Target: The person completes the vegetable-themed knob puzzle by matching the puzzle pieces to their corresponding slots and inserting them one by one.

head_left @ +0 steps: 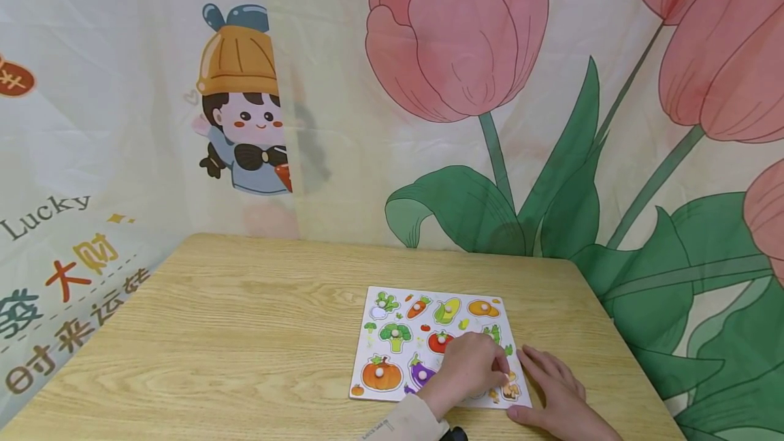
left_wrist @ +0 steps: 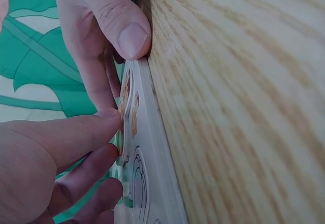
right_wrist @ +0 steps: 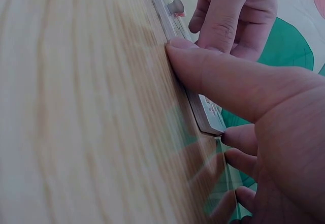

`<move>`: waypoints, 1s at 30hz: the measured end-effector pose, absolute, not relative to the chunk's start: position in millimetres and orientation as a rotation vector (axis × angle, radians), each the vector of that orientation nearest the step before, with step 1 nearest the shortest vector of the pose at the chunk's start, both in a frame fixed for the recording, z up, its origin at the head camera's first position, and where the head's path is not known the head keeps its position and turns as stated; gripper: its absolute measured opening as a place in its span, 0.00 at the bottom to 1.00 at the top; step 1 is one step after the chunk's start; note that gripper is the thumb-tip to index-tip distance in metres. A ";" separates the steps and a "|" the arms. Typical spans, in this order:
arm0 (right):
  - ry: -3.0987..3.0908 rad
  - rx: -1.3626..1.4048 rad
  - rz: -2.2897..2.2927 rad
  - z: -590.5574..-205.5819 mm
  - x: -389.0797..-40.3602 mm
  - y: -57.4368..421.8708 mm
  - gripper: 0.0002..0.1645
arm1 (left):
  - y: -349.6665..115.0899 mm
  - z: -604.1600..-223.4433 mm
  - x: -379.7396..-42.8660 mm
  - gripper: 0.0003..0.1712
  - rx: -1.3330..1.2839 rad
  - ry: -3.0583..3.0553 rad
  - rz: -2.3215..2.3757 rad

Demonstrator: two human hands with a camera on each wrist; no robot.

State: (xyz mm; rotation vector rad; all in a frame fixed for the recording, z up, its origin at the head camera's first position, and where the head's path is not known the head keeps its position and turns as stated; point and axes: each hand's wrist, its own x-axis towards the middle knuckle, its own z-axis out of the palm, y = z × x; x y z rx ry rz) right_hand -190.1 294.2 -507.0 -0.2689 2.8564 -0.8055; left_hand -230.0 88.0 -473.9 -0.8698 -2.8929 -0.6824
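Note:
A white puzzle board (head_left: 366,352) with knobbed vegetable pieces lies on the wooden table. In the head view my left hand (head_left: 471,365) reaches over its lower right part. Its thumb and forefinger pinch the mushroom piece (head_left: 510,390) near the corner; the knob is hidden by the fingertips. My right hand (head_left: 560,393) holds that same corner, thumb along the near edge and fingers against the right side. In the right wrist view the thumb (right_wrist: 218,74) lies on the board's edge.
Tomato (head_left: 438,342), eggplant (head_left: 420,373), pumpkin (head_left: 382,377), broccoli (head_left: 395,336), carrot (head_left: 418,307), corn (head_left: 448,311) and potato (head_left: 483,308) pieces sit on the board. The table (head_left: 233,339) extends left. Printed cloth (head_left: 343,155) hangs behind it.

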 end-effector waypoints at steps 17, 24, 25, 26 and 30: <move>2.853 -0.242 -0.781 -507.1 -191.5 293.5 0.62 | 85.7 -477.2 -232.6 0.10 -0.889 -2.898 -0.711; 2.846 -0.218 -0.790 -508.0 -192.4 292.7 0.63 | 72.6 -470.5 -238.8 0.04 -0.885 -2.877 -0.758; 2.850 -0.222 -0.783 -508.1 -192.4 292.6 0.63 | 69.2 -468.6 -240.2 0.04 -0.882 -2.871 -0.758; 2.853 -0.224 -0.781 -508.1 -192.3 292.6 0.63 | 65.2 -466.8 -241.5 0.03 -0.881 -2.864 -0.758; 2.864 -0.226 -0.768 -508.5 -192.1 292.9 0.63 | 46.0 -460.4 -246.9 0.02 -0.870 -2.823 -0.722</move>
